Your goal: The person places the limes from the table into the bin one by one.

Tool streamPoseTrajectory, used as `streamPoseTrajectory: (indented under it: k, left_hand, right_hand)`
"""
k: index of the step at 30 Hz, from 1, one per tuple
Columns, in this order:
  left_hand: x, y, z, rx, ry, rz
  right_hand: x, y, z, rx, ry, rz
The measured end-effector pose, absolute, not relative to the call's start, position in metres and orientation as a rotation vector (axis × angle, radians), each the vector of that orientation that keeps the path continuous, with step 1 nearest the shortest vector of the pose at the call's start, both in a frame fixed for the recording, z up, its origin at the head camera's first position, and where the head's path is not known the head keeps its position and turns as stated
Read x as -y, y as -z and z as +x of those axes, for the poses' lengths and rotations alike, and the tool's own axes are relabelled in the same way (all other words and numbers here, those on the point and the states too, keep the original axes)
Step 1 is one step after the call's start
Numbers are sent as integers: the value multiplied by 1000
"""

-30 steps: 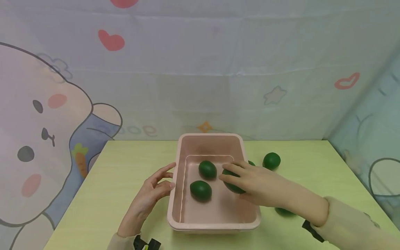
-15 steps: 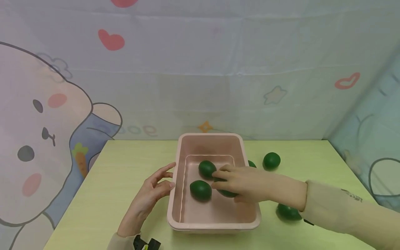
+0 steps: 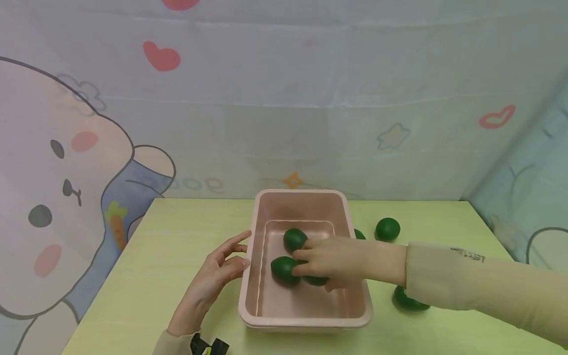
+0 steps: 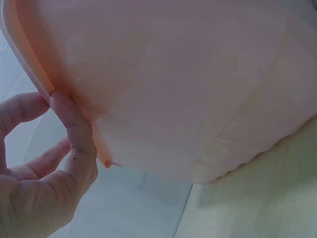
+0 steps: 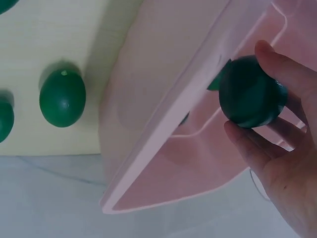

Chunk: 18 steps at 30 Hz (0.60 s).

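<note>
A pink plastic bin [image 3: 306,323] stands on the table. Inside its mouth, my right hand [image 3: 326,259] holds a dark green lime [image 5: 252,91] between thumb and fingers; from the head view the hand covers much of this fruit. Two more limes lie on the bin floor: a farther one [image 3: 294,239], partly behind my fingers, and a nearer one [image 3: 284,270] at the fingertips. My left hand [image 3: 213,278] is at the bin's left side, thumb and fingertips touching the outside of the rim [image 4: 29,64].
Right of the bin, one lime [image 3: 388,229] lies toward the back and another lime [image 3: 409,300] nearer, partly under the right sleeve. A third lime [image 3: 360,235] peeks out behind the bin's right rim. A printed cloth [image 3: 284,98] hangs behind the pale table [image 3: 195,217].
My right hand has moved left and lower into the bin with the lime, close to the two lying there. My left hand stays at the rim.
</note>
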<state>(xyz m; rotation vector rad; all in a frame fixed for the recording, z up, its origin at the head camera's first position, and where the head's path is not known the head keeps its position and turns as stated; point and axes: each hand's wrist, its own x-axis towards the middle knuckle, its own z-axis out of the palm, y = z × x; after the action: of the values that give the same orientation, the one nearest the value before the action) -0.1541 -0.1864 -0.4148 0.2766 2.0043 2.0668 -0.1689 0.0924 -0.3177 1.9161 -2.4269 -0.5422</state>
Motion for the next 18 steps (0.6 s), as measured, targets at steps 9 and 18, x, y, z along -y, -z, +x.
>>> streamPoseTrajectory:
  k: [9, 18]
  left_hand:
    - [184, 417, -156, -1987, -2071, 311]
    - [183, 417, -157, -1980, -2075, 333]
  right_hand:
    - [-91, 338, -165, 2456, 737, 1935]
    - [-93, 348, -164, 2528, 723, 1940]
